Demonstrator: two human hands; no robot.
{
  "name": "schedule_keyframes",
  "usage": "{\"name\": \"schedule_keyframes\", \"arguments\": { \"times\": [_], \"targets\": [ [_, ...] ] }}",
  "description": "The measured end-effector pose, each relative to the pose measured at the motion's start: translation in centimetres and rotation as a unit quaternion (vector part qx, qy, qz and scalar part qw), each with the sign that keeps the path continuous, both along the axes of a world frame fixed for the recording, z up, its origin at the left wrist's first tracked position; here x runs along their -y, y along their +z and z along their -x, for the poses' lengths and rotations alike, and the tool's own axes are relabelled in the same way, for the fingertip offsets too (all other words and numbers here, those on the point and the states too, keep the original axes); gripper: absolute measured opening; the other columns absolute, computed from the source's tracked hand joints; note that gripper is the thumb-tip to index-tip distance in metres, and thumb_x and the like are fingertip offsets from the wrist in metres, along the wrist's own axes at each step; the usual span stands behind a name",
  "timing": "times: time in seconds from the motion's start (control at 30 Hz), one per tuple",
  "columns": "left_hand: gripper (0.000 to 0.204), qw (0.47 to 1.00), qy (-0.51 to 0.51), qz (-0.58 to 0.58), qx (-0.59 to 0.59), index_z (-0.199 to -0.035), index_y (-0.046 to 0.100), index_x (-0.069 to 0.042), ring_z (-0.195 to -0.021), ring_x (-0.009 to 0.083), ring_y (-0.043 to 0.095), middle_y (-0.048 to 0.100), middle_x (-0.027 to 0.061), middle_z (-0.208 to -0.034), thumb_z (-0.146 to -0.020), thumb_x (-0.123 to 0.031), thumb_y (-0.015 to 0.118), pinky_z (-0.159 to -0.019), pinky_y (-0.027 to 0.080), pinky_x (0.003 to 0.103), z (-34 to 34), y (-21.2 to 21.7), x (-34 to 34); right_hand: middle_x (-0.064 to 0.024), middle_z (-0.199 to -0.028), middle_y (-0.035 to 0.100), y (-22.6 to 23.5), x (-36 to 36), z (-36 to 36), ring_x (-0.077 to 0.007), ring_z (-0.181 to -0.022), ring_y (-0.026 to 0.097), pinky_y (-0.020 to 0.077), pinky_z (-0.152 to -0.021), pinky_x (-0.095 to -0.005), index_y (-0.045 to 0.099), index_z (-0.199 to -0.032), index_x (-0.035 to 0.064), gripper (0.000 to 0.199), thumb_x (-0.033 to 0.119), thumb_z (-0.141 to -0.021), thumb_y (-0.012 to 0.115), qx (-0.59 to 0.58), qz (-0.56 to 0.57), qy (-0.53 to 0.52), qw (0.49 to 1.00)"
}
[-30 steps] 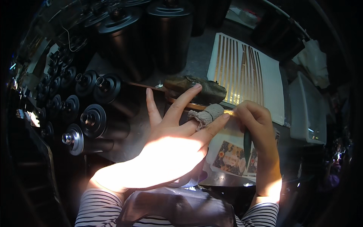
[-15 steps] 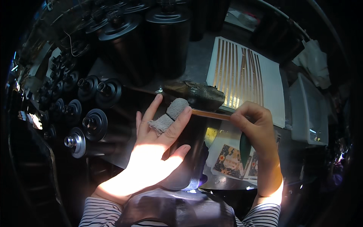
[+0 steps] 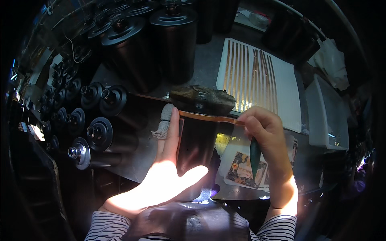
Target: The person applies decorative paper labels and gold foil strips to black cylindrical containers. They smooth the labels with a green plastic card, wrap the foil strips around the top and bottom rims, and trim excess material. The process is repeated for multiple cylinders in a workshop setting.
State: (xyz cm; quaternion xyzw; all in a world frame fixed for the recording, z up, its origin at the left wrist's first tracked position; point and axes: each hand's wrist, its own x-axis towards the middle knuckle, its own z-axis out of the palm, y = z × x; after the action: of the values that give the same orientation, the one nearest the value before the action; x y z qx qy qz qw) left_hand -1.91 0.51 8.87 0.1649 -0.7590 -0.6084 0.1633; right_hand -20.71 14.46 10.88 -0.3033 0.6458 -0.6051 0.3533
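A dark, smooth cylindrical bottle (image 3: 195,154) lies in front of me, its near end against my apron. A thin copper-coloured strip (image 3: 209,117) crosses its far part and runs out to the right. My left hand (image 3: 167,170) is flat along the bottle's left side, fingers stretched and thumb apart. Grey cloth (image 3: 165,118) wraps one finger, and a fingertip touches the strip's left part. My right hand (image 3: 263,128) pinches the strip's free end between thumb and fingers. A slim dark-green tool (image 3: 254,156) hangs from that same hand. Beyond the strip sits a dark, worn block (image 3: 203,99).
A white sheet (image 3: 287,88) with several copper strips lies at the back right, beside a white plastic tray (image 3: 327,114). Printed cards (image 3: 243,168) lie near my right wrist. Several black bottles stand (image 3: 175,44) at the back and lie (image 3: 100,134) on the left.
My left hand has slid left off the bottle's top to its side, its fingers now closer together. The strip now lies across the bottle, its free part slightly curved. My right hand still pinches it.
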Motion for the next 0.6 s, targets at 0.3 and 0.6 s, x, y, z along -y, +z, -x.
{"name": "schedule_keyframes", "arguments": {
  "times": [0.3, 0.6],
  "targets": [
    [0.064, 0.962, 0.019, 0.271, -0.002, -0.136, 0.042, -0.023, -0.133, 0.0361, 0.028, 0.044, 0.0202, -0.133, -0.076, -0.008, 0.061, -0.106, 0.019, 0.056, 0.3, 0.4, 0.6, 0.0026, -0.07, 0.056, -0.7, 0.4, -0.3, -0.0031, -0.063, 0.049, 0.0376, -0.058, -0.017, 0.062, -0.08, 0.0019, 0.013, 0.013, -0.081, 0.068, -0.045, -0.012, -0.028, 0.999],
    [0.047, 0.855, -0.033, 0.515, 0.041, -0.12, 0.059, -0.021, -0.128, 0.0335, 0.034, 0.067, 0.0072, -0.097, -0.075, -0.008, 0.061, -0.096, 0.006, 0.074, 3.0, 3.2, -1.4, -0.0002, -0.072, 0.058, -0.4, -0.4, 0.0, -0.0044, -0.065, 0.048, 0.0385, -0.061, -0.0181, 0.064, -0.087, -0.0014, 0.02, 0.018, -0.089, 0.058, -0.016, -0.032, -0.018, 0.999]
  ]
}}
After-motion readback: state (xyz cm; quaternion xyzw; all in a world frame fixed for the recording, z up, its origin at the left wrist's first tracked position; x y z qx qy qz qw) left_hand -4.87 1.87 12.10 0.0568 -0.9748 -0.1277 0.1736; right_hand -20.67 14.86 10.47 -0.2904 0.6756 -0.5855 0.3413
